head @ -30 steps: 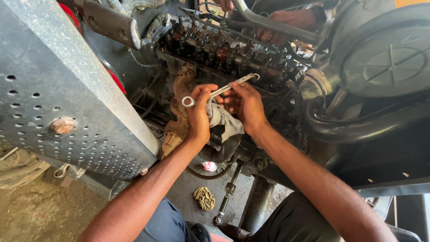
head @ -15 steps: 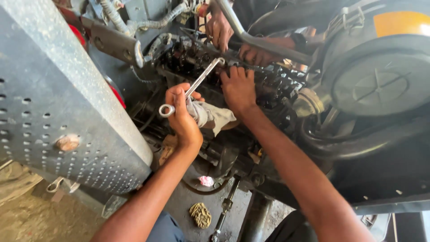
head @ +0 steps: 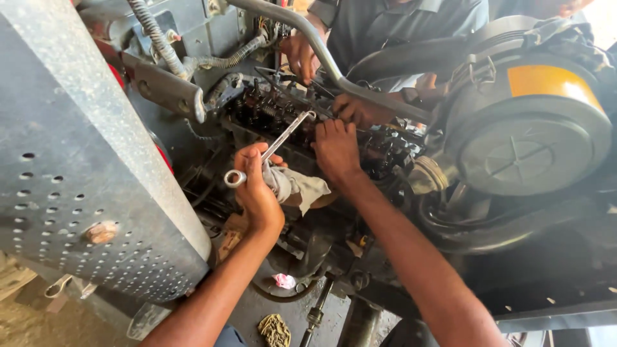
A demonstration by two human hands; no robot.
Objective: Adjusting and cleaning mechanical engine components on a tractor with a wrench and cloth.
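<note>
A wrench point(head: 270, 148) and rag point(head: 297, 187) are held in the left hand point(head: 257, 186); the engine point(head: 283, 115) is touched by the right hand point(head: 335, 149).

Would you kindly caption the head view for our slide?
Left hand grips a wrench and rag; right hand rests on the engine.

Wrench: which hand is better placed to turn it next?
Likely the left hand: it grips the wrench shaft together with a rag. The right hand rests flat on the engine by the wrench's far end.
</note>
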